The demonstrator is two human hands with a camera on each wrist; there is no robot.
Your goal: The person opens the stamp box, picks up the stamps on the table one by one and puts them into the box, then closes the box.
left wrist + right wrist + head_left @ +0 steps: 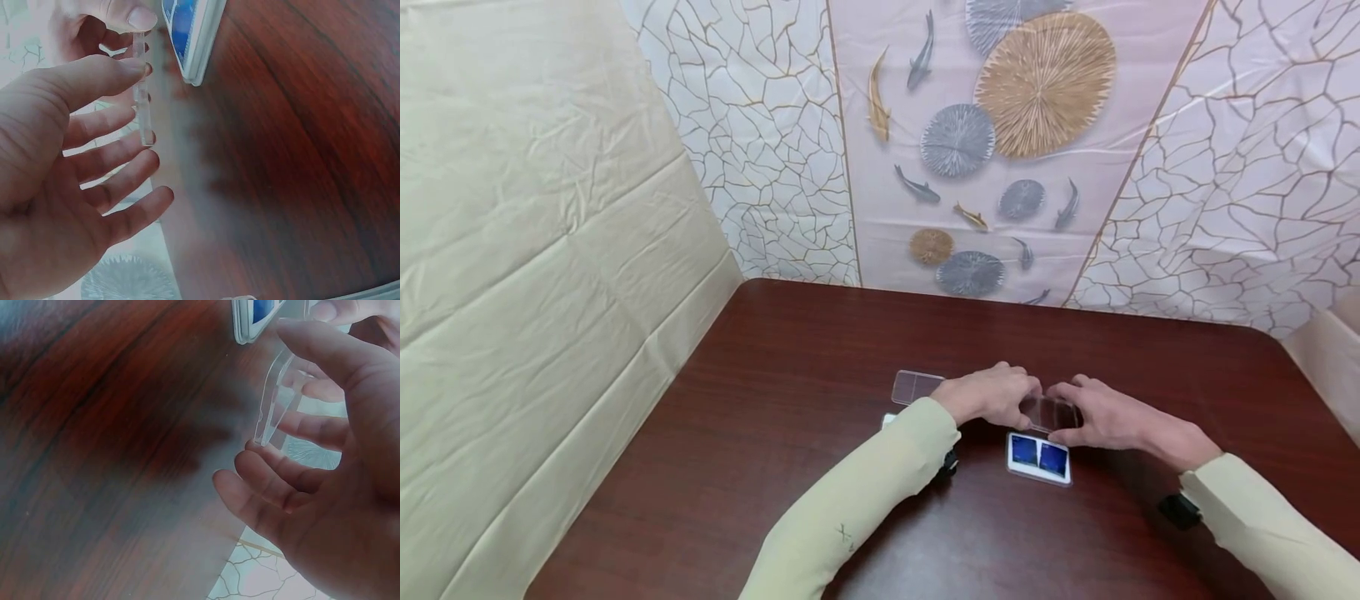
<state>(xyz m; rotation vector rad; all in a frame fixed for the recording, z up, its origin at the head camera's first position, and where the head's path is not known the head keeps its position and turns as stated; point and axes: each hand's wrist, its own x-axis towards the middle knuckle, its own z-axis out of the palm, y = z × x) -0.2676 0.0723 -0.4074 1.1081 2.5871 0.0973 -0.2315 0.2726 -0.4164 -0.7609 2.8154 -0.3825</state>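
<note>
Both hands hold a clear plastic plate (1049,413) just above the dark tabletop. My left hand (996,397) pinches its left end between thumb and fingers; the lower fingers spread loosely in the left wrist view. At the other end, my right hand (1108,413) grips the plate's edge (274,403), thumb on the near side and fingers behind. Close in front of the hands lies a white, clear-edged frame (1038,458) with two blue pictures. In the left wrist view the plate (142,100) shows edge-on.
Another clear plate (916,387) lies left of my left hand, partly covered by it. The corner of a white piece (888,420) shows beside the left sleeve. The reddish-brown table (775,392) meets a patterned cloth wall (775,150) at the back.
</note>
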